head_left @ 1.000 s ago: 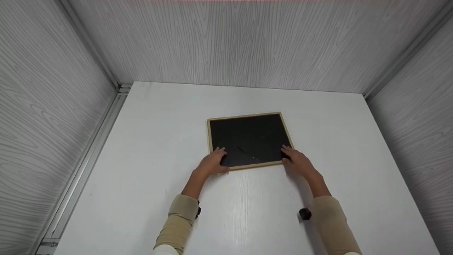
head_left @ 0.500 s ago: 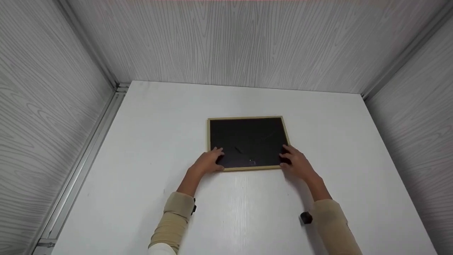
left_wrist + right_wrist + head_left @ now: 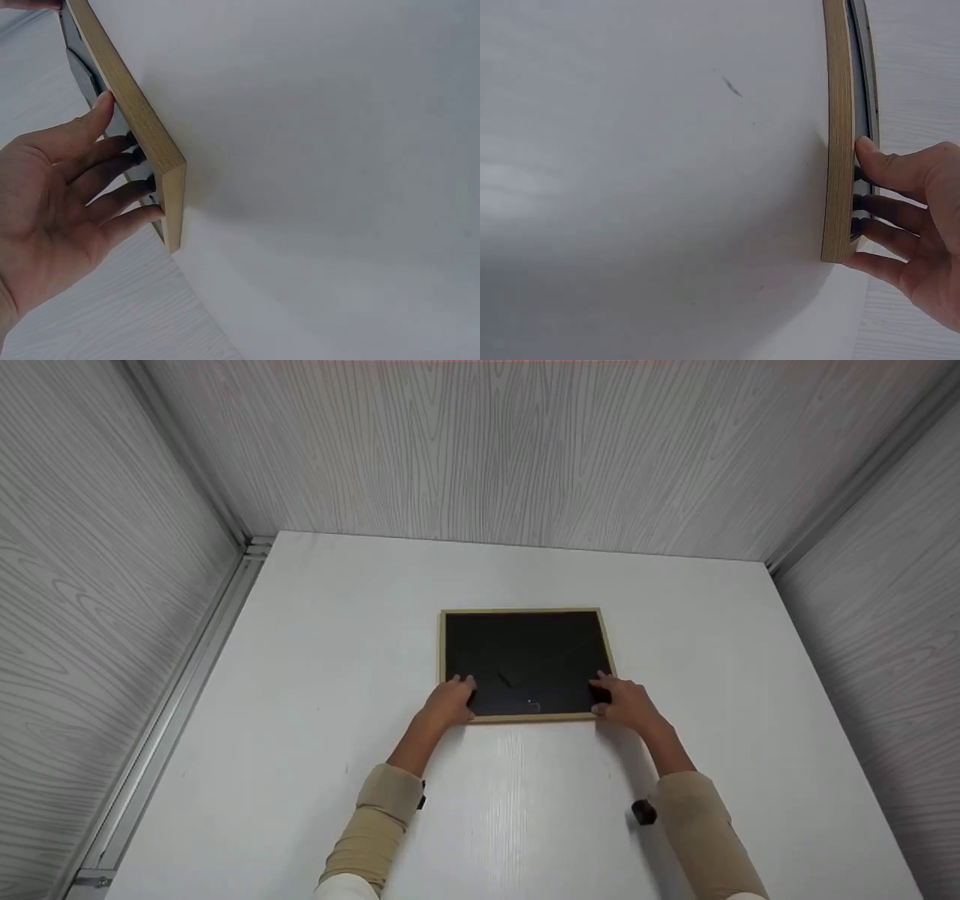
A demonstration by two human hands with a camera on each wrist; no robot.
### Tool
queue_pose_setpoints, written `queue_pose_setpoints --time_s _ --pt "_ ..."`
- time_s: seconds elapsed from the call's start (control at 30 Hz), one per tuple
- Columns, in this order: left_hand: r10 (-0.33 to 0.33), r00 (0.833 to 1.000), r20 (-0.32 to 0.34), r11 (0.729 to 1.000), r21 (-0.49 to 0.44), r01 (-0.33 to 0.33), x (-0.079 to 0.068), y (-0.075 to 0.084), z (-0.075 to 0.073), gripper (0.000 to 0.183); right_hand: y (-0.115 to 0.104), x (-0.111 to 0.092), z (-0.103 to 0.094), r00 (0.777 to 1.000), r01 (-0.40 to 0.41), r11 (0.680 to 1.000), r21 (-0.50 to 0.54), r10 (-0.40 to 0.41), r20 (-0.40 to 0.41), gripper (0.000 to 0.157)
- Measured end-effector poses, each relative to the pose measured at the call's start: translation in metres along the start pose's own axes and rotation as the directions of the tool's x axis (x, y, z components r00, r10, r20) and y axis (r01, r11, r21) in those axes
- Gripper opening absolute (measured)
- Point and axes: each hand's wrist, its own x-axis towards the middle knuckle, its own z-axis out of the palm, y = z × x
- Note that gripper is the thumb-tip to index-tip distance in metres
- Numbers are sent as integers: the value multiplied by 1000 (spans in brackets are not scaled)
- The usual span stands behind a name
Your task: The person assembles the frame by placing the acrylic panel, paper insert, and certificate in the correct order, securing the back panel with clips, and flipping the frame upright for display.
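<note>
A photo frame (image 3: 525,656) with a thin light-wood border lies on the white table, black back panel facing up. Its near edge runs almost parallel to me. My left hand (image 3: 448,703) rests at the near left corner, thumb on the near border and fingertips on the panel. At the near right corner, my right hand (image 3: 627,704) rests likewise, thumb on the wooden border. The left wrist view shows the spread left fingers (image 3: 112,196) reaching over the border, and a dark flap (image 3: 81,71) raised from the panel. In the right wrist view the fingers (image 3: 900,217) touch the frame's corner.
The white table (image 3: 345,607) surrounds the photo frame on all sides. Grey wood-grain walls (image 3: 480,450) stand at the back, left and right. A metal rail (image 3: 180,705) runs along the table's left edge. A small black device (image 3: 643,811) sits at the right wrist.
The photo frame has turned slightly clockwise and its right side has come a little nearer to me, so it now sits squarer. Both hands have stayed at its near corners, shifting slightly.
</note>
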Motion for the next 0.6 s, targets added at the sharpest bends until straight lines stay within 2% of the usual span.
queue_pose_setpoints --time_s 0.2,0.37,0.6 --pt "-20 1000 -19 999 46 21 3 6 -1 55 -9 6 -5 1000 -27 999 -17 27 8 46" --pt "-5 999 -32 999 43 7 4 7 -2 53 -13 7 -7 997 -68 996 -49 66 -30 45" --pt "-2 1000 11 1000 28 2 -1 5 -4 49 -21 6 1 984 -150 988 -31 146 -102 43"
